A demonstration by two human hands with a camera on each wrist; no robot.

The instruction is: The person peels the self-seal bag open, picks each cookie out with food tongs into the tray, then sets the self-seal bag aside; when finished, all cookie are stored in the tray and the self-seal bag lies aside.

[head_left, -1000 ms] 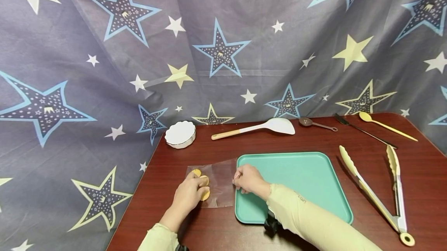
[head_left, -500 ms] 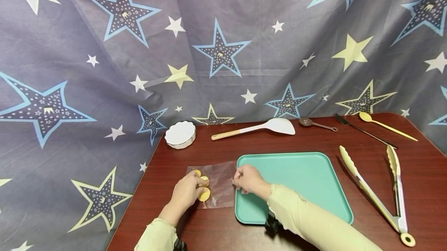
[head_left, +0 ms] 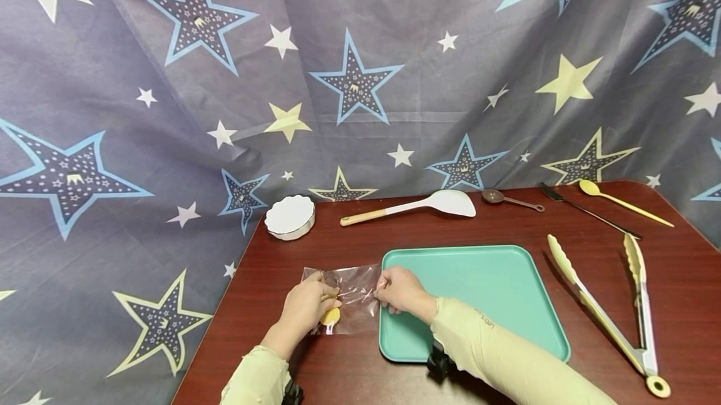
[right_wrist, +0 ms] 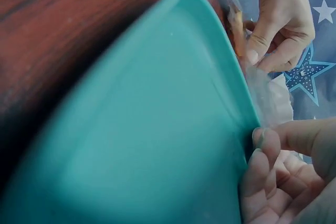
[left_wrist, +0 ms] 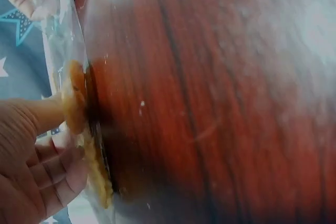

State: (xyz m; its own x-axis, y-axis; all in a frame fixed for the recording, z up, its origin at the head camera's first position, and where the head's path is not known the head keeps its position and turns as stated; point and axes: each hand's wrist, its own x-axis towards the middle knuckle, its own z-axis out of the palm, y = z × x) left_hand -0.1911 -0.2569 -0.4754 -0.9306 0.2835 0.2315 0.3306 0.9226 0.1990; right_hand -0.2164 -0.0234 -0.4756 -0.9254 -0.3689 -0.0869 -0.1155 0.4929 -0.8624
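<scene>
A clear plastic bag (head_left: 357, 314) lies on the dark red table, its film creased and shiny. Round yellow biscuits, seemingly inside it, sit near its left end; one biscuit (head_left: 330, 317) shows below my left fingers. My left hand (head_left: 304, 308) pinches that end of the bag, and in the left wrist view the thumb presses a biscuit (left_wrist: 76, 95) on edge, above another biscuit (left_wrist: 97, 174). Between thumb and forefinger my right hand (head_left: 402, 289) pinches the bag's right edge, over the rim of a teal tray (head_left: 479, 280). The left hand hides the other biscuits in the head view.
A white fluted dish (head_left: 290, 217) stands at the back left. Along the back lie a white spatula (head_left: 445, 203), a brown measuring spoon (head_left: 494, 196), a thin black tool (head_left: 591, 211) and a yellow spoon (head_left: 591, 188). Opened tongs (head_left: 642, 330) lie right of the tray.
The bag's film has gone from smooth to wrinkled. My left fingers have shifted slightly right and now cover the upper biscuits. The right hand has stayed in place.
</scene>
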